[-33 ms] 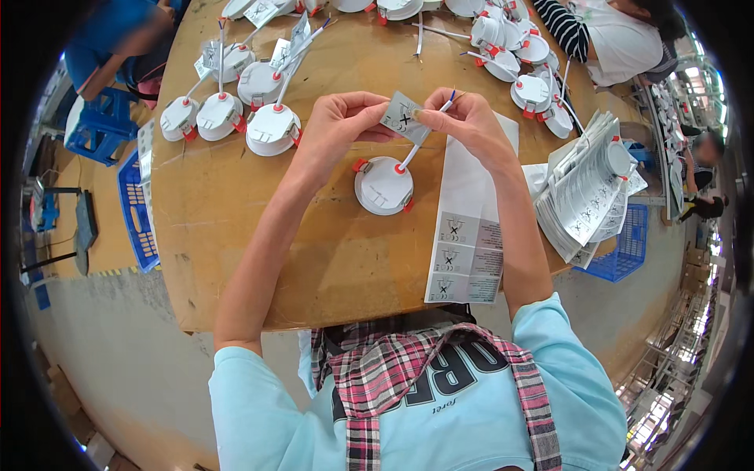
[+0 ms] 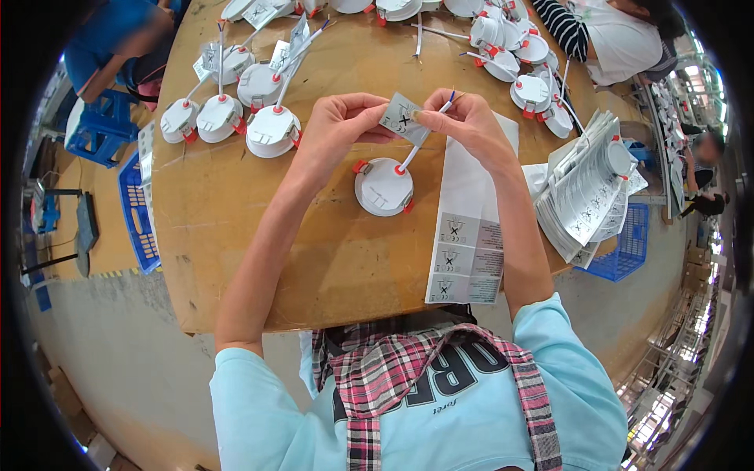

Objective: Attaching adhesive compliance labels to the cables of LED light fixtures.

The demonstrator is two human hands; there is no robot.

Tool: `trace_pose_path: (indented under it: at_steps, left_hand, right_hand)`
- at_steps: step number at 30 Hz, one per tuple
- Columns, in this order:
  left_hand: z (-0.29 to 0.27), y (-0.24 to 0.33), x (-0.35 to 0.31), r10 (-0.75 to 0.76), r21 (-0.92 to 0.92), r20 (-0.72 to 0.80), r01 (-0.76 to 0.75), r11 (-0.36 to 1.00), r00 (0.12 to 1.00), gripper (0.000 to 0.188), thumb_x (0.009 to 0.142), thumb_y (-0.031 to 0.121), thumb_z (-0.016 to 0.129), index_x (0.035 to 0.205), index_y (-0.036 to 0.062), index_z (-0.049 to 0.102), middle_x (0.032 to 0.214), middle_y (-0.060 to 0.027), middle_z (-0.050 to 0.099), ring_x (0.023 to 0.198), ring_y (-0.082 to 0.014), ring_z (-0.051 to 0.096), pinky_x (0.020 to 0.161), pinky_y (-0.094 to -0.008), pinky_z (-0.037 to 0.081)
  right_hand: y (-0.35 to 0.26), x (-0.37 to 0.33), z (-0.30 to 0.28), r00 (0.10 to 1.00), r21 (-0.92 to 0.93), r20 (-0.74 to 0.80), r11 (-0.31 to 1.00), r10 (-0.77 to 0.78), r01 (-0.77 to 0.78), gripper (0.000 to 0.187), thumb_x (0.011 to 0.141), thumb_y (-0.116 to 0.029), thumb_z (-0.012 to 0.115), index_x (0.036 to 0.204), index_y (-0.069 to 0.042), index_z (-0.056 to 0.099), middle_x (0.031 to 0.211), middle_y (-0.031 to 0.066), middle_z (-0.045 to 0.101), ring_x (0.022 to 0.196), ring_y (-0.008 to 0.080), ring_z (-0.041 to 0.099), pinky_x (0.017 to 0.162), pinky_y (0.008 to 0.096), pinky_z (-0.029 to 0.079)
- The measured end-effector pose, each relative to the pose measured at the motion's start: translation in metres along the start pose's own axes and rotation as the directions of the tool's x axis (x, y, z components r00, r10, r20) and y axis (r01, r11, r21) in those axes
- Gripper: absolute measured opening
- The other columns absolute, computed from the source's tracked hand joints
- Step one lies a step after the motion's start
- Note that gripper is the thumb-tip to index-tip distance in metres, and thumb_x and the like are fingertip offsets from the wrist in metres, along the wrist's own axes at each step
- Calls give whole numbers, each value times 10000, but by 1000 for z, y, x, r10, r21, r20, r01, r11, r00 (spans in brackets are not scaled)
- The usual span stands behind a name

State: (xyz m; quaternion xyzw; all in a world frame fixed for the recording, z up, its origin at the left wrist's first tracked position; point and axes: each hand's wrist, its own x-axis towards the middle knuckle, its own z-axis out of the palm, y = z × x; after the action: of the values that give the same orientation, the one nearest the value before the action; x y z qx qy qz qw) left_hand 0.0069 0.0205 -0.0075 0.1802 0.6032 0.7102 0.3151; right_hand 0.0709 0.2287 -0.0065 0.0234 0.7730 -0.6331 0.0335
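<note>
A white round downlight (image 2: 384,187) with red clips lies on the table, its white cable (image 2: 410,154) rising toward my hands. A silver-grey printed sticker label (image 2: 404,119) is at the cable, near its upper end. My left hand (image 2: 349,125) is closed in a pinch at the label's left edge. With thumb and fingers, my right hand (image 2: 458,124) grips the label's right side together with the cable; bare wire ends stick out above. Part of the label is hidden under the right thumb, so I cannot tell how far it wraps round the cable.
A partly used label sheet (image 2: 465,259) lies under my right forearm, with a thick stack of label sheets (image 2: 585,192) farther right. Downlights with labelled cables (image 2: 272,129) stand at left, and more downlights (image 2: 503,59) crowd the far side. Two people sit across the table; blue baskets (image 2: 626,243) flank it.
</note>
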Motion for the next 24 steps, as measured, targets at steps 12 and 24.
trace_pose_path:
  at_steps: [12, 24]
  left_hand:
    - [2, 2, 1, -14, -2, -20, 14, 1000, 1000, 279, 906, 201, 579, 1029, -41, 644, 919, -116, 679, 821, -169, 674, 785, -284, 548]
    - [3, 3, 2, 3, 5, -4, -3, 1000, 1000, 279, 909, 197, 581, 1039, -43, 640, 921, -112, 677, 809, -160, 671, 781, -273, 547]
  right_hand:
    - [-3, -2, 2, 999, 38, -39, 999, -20, 22, 215, 810, -233, 701, 797, -37, 614, 731, -19, 586, 654, 29, 486, 586, 192, 369]
    - [0, -1, 0, 999, 10, -29, 1000, -27, 27, 232, 802, -248, 703, 784, -35, 612, 677, -33, 542, 597, 20, 429, 529, 198, 318]
